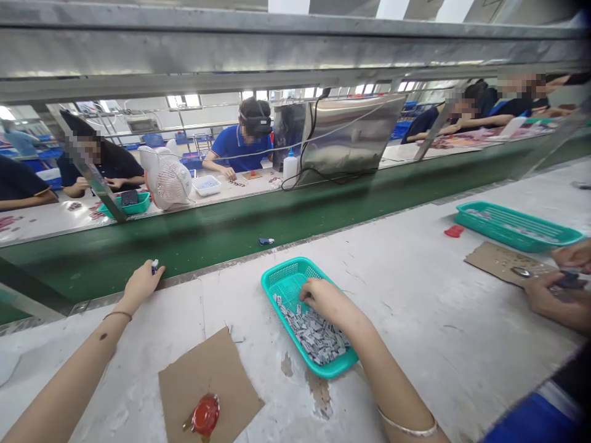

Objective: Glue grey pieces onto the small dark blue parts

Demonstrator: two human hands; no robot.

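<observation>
My left hand (141, 283) is at the near edge of the green conveyor belt (221, 231). Pinched at its fingertips is a small dark-and-white piece (155, 266), too small to name further. My right hand (329, 301) reaches into a teal plastic basket (272, 301), its fingers curled together above many small grey-and-white pieces (318, 338); what the fingertips hold, if anything, is hidden. A piece of brown cardboard (207, 363) lies between my forearms, with a red round container (205, 413) of wet-looking substance on it.
A small dark-blue piece (266, 242) lies on the belt. At right, a co-worker's hands (558, 295) work beside a cardboard sheet (496, 261), a red object (454, 231) and another teal basket (517, 227). A metal shelf beam (277, 49) spans overhead. Several people sit across the belt.
</observation>
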